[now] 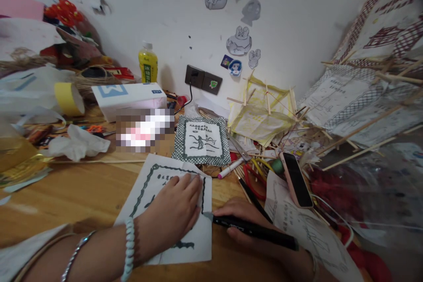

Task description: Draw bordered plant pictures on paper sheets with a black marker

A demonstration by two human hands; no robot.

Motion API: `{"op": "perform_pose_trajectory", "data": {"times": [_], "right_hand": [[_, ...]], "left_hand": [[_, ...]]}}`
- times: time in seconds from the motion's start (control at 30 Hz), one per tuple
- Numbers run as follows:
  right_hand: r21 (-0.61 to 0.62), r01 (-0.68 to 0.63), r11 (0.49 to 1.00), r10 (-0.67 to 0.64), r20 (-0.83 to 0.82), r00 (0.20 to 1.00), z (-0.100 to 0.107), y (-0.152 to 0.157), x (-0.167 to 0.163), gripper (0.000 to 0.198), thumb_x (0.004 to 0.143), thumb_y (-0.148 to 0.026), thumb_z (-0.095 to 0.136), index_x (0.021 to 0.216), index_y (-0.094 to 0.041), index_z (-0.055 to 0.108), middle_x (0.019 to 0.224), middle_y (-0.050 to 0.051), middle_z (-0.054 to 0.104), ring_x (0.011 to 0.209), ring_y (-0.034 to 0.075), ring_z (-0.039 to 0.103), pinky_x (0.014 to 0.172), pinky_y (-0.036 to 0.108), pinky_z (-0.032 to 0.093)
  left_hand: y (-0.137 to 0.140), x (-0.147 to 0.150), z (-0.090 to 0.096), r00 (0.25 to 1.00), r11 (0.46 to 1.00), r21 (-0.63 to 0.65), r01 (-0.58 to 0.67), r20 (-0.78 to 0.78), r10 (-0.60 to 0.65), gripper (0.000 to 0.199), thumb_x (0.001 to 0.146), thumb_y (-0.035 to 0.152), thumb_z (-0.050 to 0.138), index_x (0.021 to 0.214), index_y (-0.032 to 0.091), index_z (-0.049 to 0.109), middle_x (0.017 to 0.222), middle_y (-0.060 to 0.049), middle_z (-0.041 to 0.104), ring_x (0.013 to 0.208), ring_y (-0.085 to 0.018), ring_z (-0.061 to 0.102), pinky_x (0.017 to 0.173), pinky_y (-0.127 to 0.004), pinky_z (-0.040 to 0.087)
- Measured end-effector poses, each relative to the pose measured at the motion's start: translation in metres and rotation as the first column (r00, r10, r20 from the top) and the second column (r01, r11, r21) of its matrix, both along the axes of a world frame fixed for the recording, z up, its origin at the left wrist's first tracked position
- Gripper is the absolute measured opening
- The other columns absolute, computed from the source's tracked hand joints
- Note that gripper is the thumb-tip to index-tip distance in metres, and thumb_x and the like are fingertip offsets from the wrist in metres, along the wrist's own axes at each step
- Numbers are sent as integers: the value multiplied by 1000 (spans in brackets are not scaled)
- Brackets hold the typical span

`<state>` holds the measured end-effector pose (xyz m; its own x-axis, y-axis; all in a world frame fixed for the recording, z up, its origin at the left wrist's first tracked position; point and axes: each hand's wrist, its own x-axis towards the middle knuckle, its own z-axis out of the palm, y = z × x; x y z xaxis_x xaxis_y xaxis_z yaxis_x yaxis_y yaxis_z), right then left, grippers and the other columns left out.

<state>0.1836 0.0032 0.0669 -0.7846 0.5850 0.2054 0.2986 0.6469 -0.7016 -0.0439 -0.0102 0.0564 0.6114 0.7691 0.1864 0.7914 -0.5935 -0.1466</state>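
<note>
A white paper sheet [165, 255] with a dark wavy border, writing and brush-like drawing lies on the wooden table in front of me. My left hand [175, 211] rests flat on it, fingers stretched out and covering part of the drawing. In my right hand [239, 220] is a black marker [257, 231], its pale tip touching the border line near the sheet's right edge. Just beyond the sheet lies a finished-looking drawing [203, 141] with a green cross-hatched frame. A second drawn sheet [304, 229] lies under and beside my right forearm.
A pink phone [296, 180], scissors [238, 146], a white pen [229, 169] and wooden sticks crowd the right side. Behind stand yellow paper-and-stick frames [264, 119]. At left are a white box [130, 101], a drink bottle [148, 64] and crumpled tissue [77, 143].
</note>
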Motion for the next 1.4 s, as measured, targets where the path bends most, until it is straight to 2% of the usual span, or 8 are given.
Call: {"op": "perform_pose_trajectory", "data": {"times": [0.23,0.4,0.57,0.77,0.93,1.23,1.4], "right_hand": [[0,-13,1000,13,-54,998,-6,1,2,38,91,-43,42,112,-18,62,97,9,70,91,22,61,84,35,46],[-29,6,1000,-6,4,1000,-6,1,2,46,92,-51,36,107,-18,65,93,10,69,88,23,60,81,37,46],[-11,-4,1000,4,-20,1000,-7,1,2,43,91,-48,39,109,-19,64,93,9,70,88,22,60,81,36,46],[9,-66,998,66,-9,998,-8,2,4,44,93,-48,37,113,-19,62,98,9,69,90,21,60,81,36,46],[-6,-103,995,103,-22,994,-9,4,6,42,94,-47,38,119,-21,59,101,8,68,93,21,60,84,35,44],[-41,-107,993,105,-60,993,-4,3,3,40,94,-46,38,113,-20,61,93,7,68,85,19,59,77,34,44],[-14,-107,994,105,-90,990,-8,4,5,39,94,-46,39,112,-19,61,92,7,68,85,20,60,78,35,43]], "left_hand": [[0,0,3,1000,1000,-9,3,10,-3,31,90,24,43,106,7,63,116,-19,59,101,-33,52,78,-45,47],[0,0,3,1000,1000,-17,4,20,-4,31,89,23,43,106,7,63,116,-19,59,100,-33,52,78,-45,46],[-1,0,3,1000,1000,-11,2,26,-2,30,90,23,44,105,7,64,116,-18,59,101,-32,52,78,-44,47],[0,1,7,1000,998,-56,-7,7,7,29,90,23,45,106,7,63,116,-18,59,102,-32,52,79,-44,47],[0,1,5,999,1000,-26,0,35,1,30,90,23,44,106,6,63,116,-19,59,101,-33,51,77,-45,48],[0,0,5,1000,999,-44,-8,2,8,30,90,25,45,106,7,63,118,-18,58,103,-32,51,79,-44,47],[0,1,4,1000,999,-33,-9,5,10,31,91,24,44,108,7,62,118,-18,58,101,-32,52,79,-45,47]]}}
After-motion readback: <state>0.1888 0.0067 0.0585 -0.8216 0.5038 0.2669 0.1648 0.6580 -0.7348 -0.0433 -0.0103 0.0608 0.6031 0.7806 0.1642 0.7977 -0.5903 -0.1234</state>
